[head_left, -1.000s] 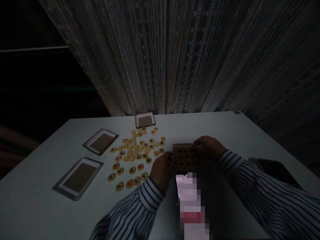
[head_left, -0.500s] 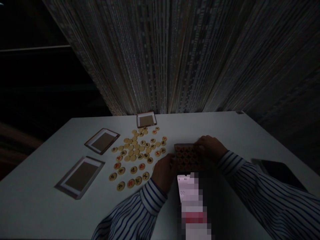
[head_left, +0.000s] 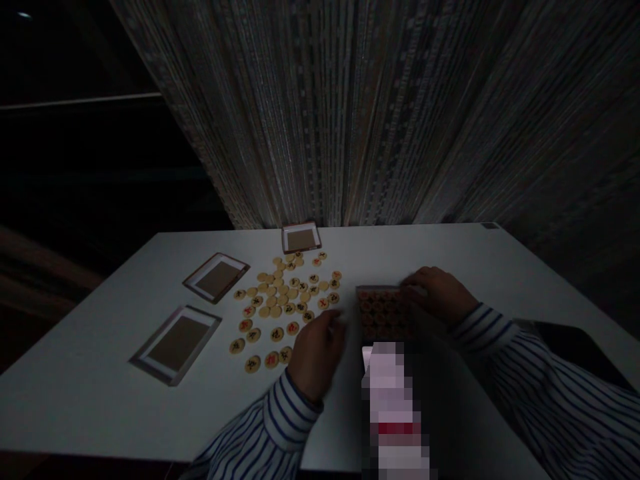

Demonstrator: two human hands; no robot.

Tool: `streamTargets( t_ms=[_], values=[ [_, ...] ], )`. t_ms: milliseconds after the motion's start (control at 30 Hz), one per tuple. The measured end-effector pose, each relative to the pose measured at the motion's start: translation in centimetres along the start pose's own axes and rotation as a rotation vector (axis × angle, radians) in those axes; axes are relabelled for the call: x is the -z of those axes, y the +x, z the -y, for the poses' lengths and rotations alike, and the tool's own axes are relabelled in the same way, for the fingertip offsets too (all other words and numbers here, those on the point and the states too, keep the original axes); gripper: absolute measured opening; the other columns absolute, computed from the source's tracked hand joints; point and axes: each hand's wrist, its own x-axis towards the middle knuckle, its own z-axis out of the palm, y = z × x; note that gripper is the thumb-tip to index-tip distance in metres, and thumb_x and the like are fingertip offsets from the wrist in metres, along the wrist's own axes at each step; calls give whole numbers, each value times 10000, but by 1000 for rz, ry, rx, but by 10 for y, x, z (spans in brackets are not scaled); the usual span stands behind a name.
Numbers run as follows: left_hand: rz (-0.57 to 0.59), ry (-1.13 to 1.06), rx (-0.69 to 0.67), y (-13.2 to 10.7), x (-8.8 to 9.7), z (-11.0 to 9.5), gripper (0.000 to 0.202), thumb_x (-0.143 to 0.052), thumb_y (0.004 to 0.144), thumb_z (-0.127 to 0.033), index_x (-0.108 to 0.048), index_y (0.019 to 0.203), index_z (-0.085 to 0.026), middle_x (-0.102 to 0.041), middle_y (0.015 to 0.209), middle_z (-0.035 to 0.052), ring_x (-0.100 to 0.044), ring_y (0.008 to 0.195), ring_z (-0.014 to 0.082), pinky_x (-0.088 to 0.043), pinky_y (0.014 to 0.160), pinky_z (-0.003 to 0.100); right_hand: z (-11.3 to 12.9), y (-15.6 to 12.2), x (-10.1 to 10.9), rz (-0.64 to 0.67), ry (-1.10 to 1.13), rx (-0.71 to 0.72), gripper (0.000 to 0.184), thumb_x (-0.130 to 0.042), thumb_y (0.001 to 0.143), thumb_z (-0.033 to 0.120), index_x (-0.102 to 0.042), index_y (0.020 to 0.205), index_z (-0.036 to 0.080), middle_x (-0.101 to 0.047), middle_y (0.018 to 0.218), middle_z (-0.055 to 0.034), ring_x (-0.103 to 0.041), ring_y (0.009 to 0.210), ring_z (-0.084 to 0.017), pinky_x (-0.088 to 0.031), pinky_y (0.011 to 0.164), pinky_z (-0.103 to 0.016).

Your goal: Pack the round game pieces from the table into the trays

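The right hand (head_left: 441,297) touches the box (head_left: 377,289); the left hand (head_left: 316,353) is near loose discs (head_left: 283,301). Whether either's fingers are together, I cannot tell.

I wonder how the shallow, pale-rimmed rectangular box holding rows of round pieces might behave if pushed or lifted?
The box is probably heavy for its size, given the rows of pieces inside. Wide and low, it would likely slide rather than tip. Tilted, its pieces might shift or spill, though any cover is hard to make out.

a stripy curtain (head_left: 330,120) is hanging behind the white table (head_left: 100,387). a phone (head_left: 394,397) is glowing, and a flat dark thing (head_left: 575,345) is lying at the right.
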Motion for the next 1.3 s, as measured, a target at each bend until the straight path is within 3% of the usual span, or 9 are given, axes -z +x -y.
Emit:
streamTargets(
  t_ms=[167, 400, 633, 833, 967, 1167, 1300],
  values=[
    [-99, -13, -16, -23, 1, 15, 299, -420, 838, -294, -609, 1026, -160, -687, 864, 84, -637, 776, 188, -501, 696, 314, 3, -19, 3, -78, 132, -130, 288, -437, 804, 305, -649, 946, 171, -656, 839, -70, -595, 698, -165, -460, 646, -282],
    [-52, -117, -50, -35, -35, 17, 312, -449, 812, -228, -592, 1071, -129, -661, 993, 127, -620, 884, 217, -505, 747, 357, 20, -52, -15, 75, 266, -310, 387, -412, 812, 303, -572, 1121, 132, -676, 917, -94, -629, 742, -175, -486, 659, -290],
    [129, -358, -274, -25, -34, -9, 288, -380, 874, -261, -659, 931, -215, -701, 854, 47, -645, 762, 170, -510, 690, 278, 33, -63, -16, 159, 377, -331, 414, -365, 841, 314, -541, 1172, 138, -663, 1017, -99, -629, 879, -196, -495, 755, -324],
    [67, -259, -257, -25, -44, -2, 279, -399, 858, -240, -649, 976, -196, -694, 893, 60, -637, 818, 192, -505, 725, 304, 33, -61, -17, 151, 359, -294, 405, -363, 824, 266, -559, 1156, 140, -648, 1057, -112, -610, 944, -222, -484, 814, -367],
    [64, -227, -294, -29, -46, 1, 268, -400, 863, -253, -650, 949, -208, -694, 848, 51, -641, 766, 180, -509, 683, 288, 30, -64, -23, 100, 373, -290, 416, -353, 826, 289, -558, 1154, 136, -644, 1068, -112, -603, 964, -220, -482, 825, -370],
    [-168, -36, -253, -56, -40, 22, 215, -444, 825, -191, -621, 942, -156, -676, 865, 95, -624, 801, 211, -520, 683, 347, 27, -73, -22, -172, 362, -279, 429, -382, 786, 354, -599, 1048, 94, -670, 893, -133, -635, 727, -209, -521, 647, -339],
    [-244, 9, -294, -75, -26, 36, 180, -480, 792, -134, -607, 918, -152, -674, 856, 83, -620, 790, 189, -522, 701, 339, 39, -75, -11, -259, 404, -137, 371, -391, 794, 394, -617, 960, 151, -667, 792, -99, -622, 652, -194, -504, 543, -305]
  ],
)
